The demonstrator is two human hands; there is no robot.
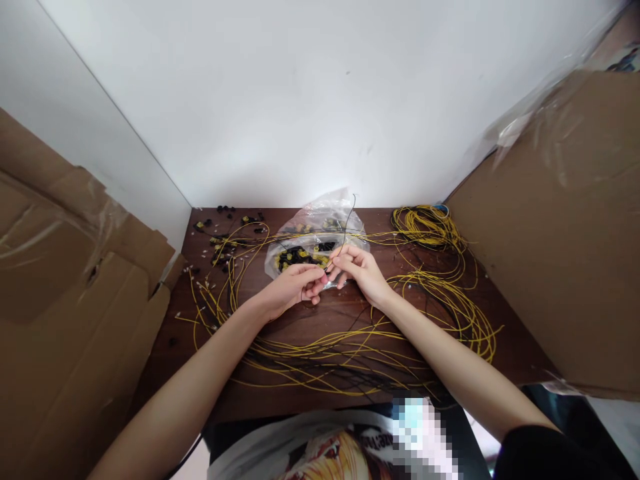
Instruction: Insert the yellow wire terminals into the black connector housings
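wire [347, 223], thin and dark, stuck up over the middle of the desk [515, 347]. right hand [361, 270] had it in a fingertip pinch, left hand [300, 283] was pinched in on its low end, tip too tiny to make out. guessing that grip was for fine control. plastic bag [343, 202] with black and yellow pieces [297, 255] sat just beyond, probably for easy reach. coil [420, 227] lay far right, likely to save space.
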